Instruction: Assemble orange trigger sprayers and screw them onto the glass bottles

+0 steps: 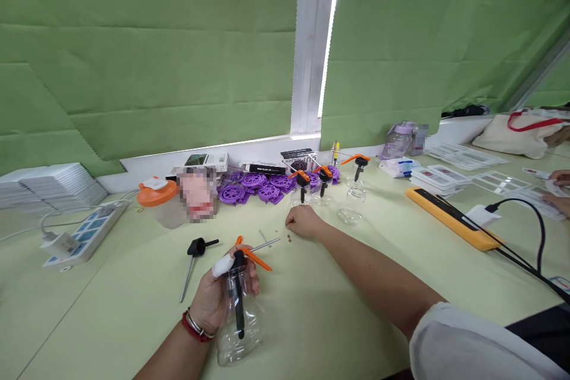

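My left hand (pixel 214 294), its thumb wrapped in white, is closed round the neck of a clear bottle (pixel 240 338). This bottle has a black cap with a dark tube hanging inside, an orange lever (pixel 258 259) and a thin metal spout. Farther forward, my right hand (pixel 305 221) rests on the table with its fingers curled; whatever they hold, if anything, is hidden. Small brass-coloured bits (pixel 289 238) lie just beside it. A loose black cap with a metal spout (pixel 196 247) lies left of the held bottle.
Behind my right hand stand several similar bottles (pixel 324 190). Purple plastic parts (pixel 253 181) are heaped near the wall. On the left are a power strip (pixel 95 228) and an orange-lidded container (pixel 157 193); a yellow power strip (pixel 454 219) lies right. Another person's hand (pixel 559 205) shows far right.
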`<state>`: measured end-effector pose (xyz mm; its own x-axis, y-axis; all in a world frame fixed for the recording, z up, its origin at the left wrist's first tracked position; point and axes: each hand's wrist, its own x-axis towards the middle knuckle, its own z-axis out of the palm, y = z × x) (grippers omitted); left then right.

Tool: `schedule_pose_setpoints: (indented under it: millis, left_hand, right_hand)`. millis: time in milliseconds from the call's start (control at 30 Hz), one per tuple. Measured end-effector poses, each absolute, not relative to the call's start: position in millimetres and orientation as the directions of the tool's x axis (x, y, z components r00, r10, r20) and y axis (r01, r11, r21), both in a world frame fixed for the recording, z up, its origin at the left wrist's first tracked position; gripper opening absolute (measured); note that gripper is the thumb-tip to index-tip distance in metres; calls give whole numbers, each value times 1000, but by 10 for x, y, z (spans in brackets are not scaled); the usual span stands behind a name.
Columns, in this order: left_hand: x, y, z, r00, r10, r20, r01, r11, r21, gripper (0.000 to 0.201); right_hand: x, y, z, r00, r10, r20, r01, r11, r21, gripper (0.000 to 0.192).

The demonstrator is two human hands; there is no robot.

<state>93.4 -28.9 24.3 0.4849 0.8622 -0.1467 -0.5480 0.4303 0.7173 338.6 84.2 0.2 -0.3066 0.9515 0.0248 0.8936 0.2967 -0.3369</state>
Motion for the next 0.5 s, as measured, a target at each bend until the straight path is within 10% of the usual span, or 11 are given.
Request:
schedule_pose_setpoints:
  millis: [500]
  left_hand:
    - [933,-296,243,474,867,-151,-535,420,733,23]
  right_hand:
    - [3272,770,7,-341,934,101,882,356,-309,23]
